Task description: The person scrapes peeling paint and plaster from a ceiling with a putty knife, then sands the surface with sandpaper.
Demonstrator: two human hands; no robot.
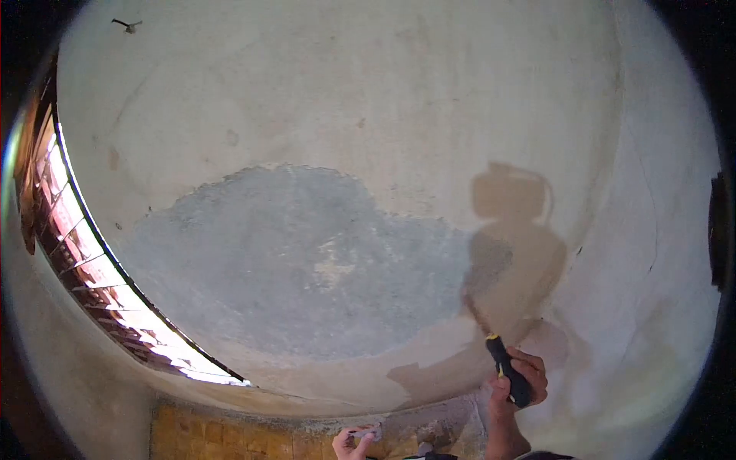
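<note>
1. My right grip (523, 379) is clenched around the black handle of a tool (506, 366), low on the right side of the view. The handle has a yellow band near its upper end.
2. The tool points up and to the left, toward the wall (383, 92). Its working end is lost in shadow, so I cannot tell whether it touches the surface.
3. My left grip (346, 445) sits at the very bottom edge, well apart from the right one. Its fingers are pinched on a small pale piece (366, 433); what that piece is, I cannot tell.
4. The wall is pale, with a large, rough grey patch (291, 261) across its middle.
5. The tool lies just below and to the right of that patch's lower right edge.
6. A shadow (514, 230) of a head and shoulders falls on the wall directly above my right grip.
7. A barred window (84, 261) runs brightly down the left side.
8. A strip of yellowish brick (207, 437) lies below the wall, just left of my left grip.
</note>
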